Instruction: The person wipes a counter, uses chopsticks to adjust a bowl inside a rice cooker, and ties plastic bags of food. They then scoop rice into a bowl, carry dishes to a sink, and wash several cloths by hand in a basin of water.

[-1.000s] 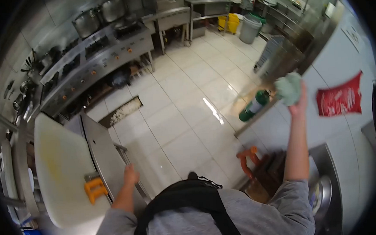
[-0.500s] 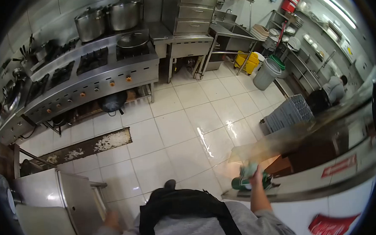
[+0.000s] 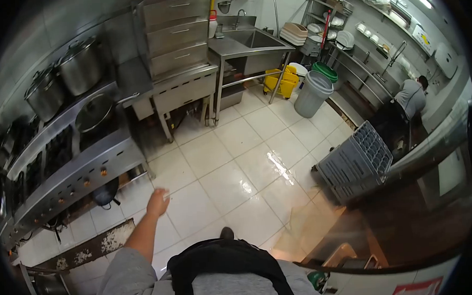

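Head view: left hand now raised, empty; right hand gone.

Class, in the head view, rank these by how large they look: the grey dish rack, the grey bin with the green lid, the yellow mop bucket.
1. grey dish rack, though nearest the camera.
2. grey bin.
3. yellow mop bucket; partly hidden behind a table leg, so unsure against the bin.

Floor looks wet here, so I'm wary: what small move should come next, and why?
Probably a short, careful step across the tiles: a shiny glare patch lies just ahead, the left hand swings free and empty, and a grey crate stands at right.
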`<action>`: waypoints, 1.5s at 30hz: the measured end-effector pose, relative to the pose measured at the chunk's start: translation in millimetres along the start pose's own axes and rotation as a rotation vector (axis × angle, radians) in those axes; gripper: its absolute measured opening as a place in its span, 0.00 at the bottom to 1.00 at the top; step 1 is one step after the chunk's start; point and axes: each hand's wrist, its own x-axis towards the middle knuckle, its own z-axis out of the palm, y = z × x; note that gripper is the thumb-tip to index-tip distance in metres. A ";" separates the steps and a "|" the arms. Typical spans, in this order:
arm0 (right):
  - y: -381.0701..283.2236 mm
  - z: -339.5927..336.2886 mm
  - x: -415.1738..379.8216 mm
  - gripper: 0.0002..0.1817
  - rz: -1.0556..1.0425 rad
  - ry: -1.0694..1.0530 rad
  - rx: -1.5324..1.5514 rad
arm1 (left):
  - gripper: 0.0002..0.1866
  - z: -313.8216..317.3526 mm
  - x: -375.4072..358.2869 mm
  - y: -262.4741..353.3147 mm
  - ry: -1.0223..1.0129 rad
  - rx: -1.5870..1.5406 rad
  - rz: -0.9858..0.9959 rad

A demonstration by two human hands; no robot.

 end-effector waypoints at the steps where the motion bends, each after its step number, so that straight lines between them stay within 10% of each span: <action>1: -30.8 9.4 37.3 0.20 -0.084 0.002 -0.070 | 0.20 17.6 7.0 0.8 -0.083 0.061 -0.067; 3: -151.8 21.7 77.2 0.20 -0.212 -0.005 0.029 | 0.20 51.8 14.0 -3.5 -0.257 0.181 -0.213; 6: -364.6 43.2 158.4 0.20 -0.127 -0.301 1.012 | 0.13 79.7 25.7 -36.7 -0.432 0.251 -0.196; 11: -651.4 62.7 247.4 0.34 -0.209 -0.454 1.142 | 0.11 68.4 102.8 -53.4 -0.424 0.227 -0.547; 17: -744.9 94.2 362.9 0.28 -0.113 -0.261 1.045 | 0.15 139.6 333.1 -95.6 -0.708 0.717 -0.269; 24: -753.5 39.1 451.1 0.27 0.211 -0.124 1.072 | 0.14 154.4 735.6 149.1 -0.141 -0.074 0.112; 29: -896.5 66.9 587.9 0.27 -0.016 -0.697 1.215 | 0.15 125.1 907.2 349.8 -0.250 -0.467 0.458; 30: -1010.3 91.2 552.6 0.27 -0.018 -0.557 1.105 | 0.16 124.6 934.0 370.9 -0.264 -0.497 0.487; 34: -1286.0 193.2 550.7 0.28 -0.215 -1.112 0.868 | 0.24 80.2 1017.8 413.3 0.041 -0.340 0.616; 38: -1475.9 285.1 504.1 0.28 -0.201 -1.536 0.623 | 0.37 23.6 1109.6 399.4 0.286 -0.366 0.258; 42: -1588.5 398.6 520.8 0.14 -0.750 -1.234 0.269 | 0.31 -10.8 1189.0 332.7 0.387 -0.331 -0.063; 45: -1625.5 465.7 554.6 0.11 -0.749 -1.303 0.256 | 0.20 -15.3 1245.3 302.6 0.732 -0.081 0.127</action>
